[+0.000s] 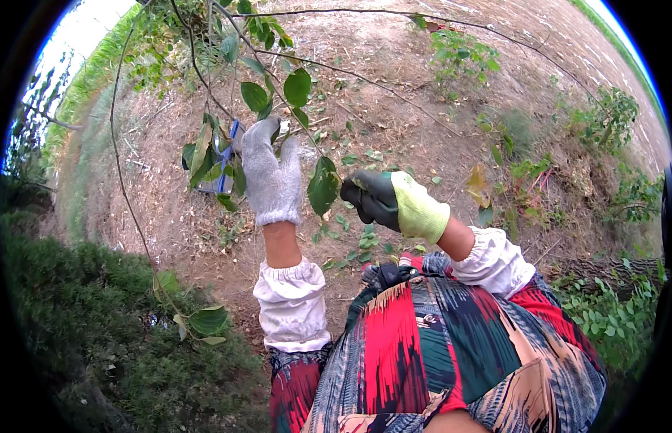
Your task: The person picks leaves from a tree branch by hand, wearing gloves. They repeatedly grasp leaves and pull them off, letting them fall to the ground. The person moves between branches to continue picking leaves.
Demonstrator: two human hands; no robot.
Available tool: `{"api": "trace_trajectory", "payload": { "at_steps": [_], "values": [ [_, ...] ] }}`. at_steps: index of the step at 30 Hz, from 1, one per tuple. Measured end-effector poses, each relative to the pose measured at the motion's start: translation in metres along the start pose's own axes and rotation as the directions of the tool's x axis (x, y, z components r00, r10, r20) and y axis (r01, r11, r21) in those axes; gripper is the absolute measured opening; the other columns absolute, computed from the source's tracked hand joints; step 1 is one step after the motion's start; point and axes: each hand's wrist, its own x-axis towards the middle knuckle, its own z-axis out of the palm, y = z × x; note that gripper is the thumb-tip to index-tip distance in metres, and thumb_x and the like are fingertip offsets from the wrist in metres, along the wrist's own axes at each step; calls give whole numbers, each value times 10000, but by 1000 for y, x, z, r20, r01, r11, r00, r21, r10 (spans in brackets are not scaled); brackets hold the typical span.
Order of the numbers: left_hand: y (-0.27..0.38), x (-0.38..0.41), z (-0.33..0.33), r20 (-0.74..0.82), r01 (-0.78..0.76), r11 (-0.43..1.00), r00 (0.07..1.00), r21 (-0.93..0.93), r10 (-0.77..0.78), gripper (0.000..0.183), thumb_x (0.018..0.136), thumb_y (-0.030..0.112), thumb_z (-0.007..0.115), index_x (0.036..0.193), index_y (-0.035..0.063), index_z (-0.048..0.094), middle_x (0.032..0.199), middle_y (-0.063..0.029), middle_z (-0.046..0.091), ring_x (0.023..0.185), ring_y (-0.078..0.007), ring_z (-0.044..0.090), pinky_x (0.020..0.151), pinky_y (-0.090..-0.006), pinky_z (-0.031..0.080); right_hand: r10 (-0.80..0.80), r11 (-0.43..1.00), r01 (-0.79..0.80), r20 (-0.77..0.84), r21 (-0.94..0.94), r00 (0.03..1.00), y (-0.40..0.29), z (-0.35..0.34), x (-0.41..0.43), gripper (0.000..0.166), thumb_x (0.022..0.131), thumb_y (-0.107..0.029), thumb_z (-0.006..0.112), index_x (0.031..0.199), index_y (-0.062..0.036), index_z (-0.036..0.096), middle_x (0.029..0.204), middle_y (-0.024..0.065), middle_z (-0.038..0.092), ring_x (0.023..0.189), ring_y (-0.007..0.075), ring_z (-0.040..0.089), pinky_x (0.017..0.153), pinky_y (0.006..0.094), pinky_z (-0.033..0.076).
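Observation:
My left hand (272, 170), in a grey knit glove, is raised among the hanging leaves of a thin branch (249, 46). Its thumb and fingers are apart at the tips, and leaves partly hide what lies between them. My right hand (371, 197) wears a yellow-green glove with a dark coated palm. Its fingers are curled closed, meeting the end of a leafy twig (317, 143) beside a large green leaf (322, 187). Just behind my left hand shows a blue-edged object (226, 170), mostly covered by leaves, so its kind is unclear.
A long bare branch (368, 11) arches across the top. Another thin stem (119, 162) hangs at left, ending in green leaves (208, 320). Dense shrubs (97, 325) fill the lower left. Fallen leaves litter the dry soil (379, 140). A rough log (606, 273) lies at right.

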Motion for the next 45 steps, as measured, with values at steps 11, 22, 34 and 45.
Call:
{"api": "trace_trajectory", "payload": {
  "at_steps": [11,22,34,45],
  "values": [
    [30,-31,-11,349,330,928,902,-174,-255,254,881,177,692,1052,1,626,919,-108,693,825,-153,649,752,-294,516,-151,882,150,33,-447,988,24,2,-1,248,837,-134,613,1067,-61,555,815,169,644,730,394,624,586,441,488],
    [17,-25,-14,104,139,987,984,78,-146,110,864,182,677,941,113,639,838,-126,681,767,-326,663,669,-395,504,-204,910,192,7,-367,979,17,3,-1,266,829,-108,610,1082,-41,566,817,162,653,705,373,637,586,428,490],
    [11,1,-9,44,320,911,946,-260,-320,647,849,107,720,1397,49,381,1252,-142,547,1020,-201,592,890,-331,489,-218,940,205,-16,-272,976,2,-1,-1,195,830,-94,586,1013,-63,525,741,159,622,667,391,613,552,461,465],
    [-6,43,17,298,452,547,888,-705,-350,554,899,97,662,1367,17,376,1110,-48,574,879,-110,585,692,-242,528,-216,945,205,-13,-256,976,-3,-1,-1,177,835,-82,575,1002,-59,519,739,165,613,670,401,603,556,464,455]
  ]
}}
